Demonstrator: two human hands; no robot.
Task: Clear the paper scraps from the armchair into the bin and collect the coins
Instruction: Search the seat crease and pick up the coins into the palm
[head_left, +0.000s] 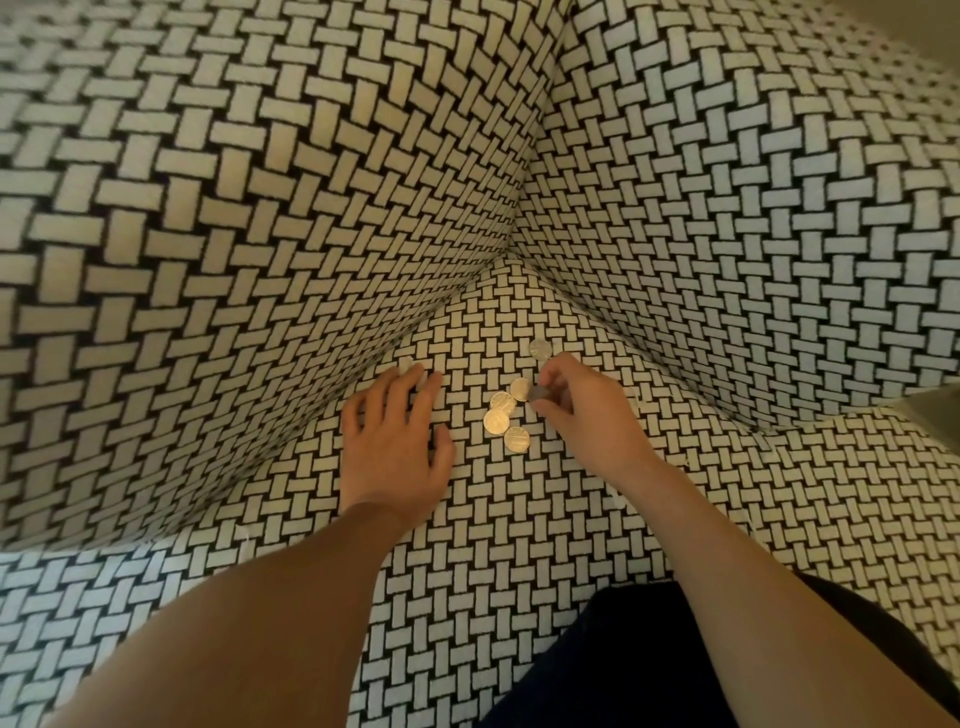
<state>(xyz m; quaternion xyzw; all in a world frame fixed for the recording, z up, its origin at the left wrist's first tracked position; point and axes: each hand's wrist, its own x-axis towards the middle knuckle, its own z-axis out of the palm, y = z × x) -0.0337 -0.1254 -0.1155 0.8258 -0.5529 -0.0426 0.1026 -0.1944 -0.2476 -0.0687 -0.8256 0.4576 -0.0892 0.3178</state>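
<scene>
Left hand (396, 441): spread flat on the armchair seat (519, 545), centre frame.
Right hand (587, 410): pinched what looked like a coin (540, 393).
Coins (506, 418): clustered between both hands; one (540, 349) just above.

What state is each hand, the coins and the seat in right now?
Left hand: open, fingers spread, palm down flat on the seat.
Right hand: pinching a dark coin at its fingertips.
Gold coins: four lying flat in a loose cluster between the hands, not yet picked up.
Silver coin: lying flat, apart from the cluster, beyond the right hand.
Armchair seat: no paper scraps clearly visible.
</scene>
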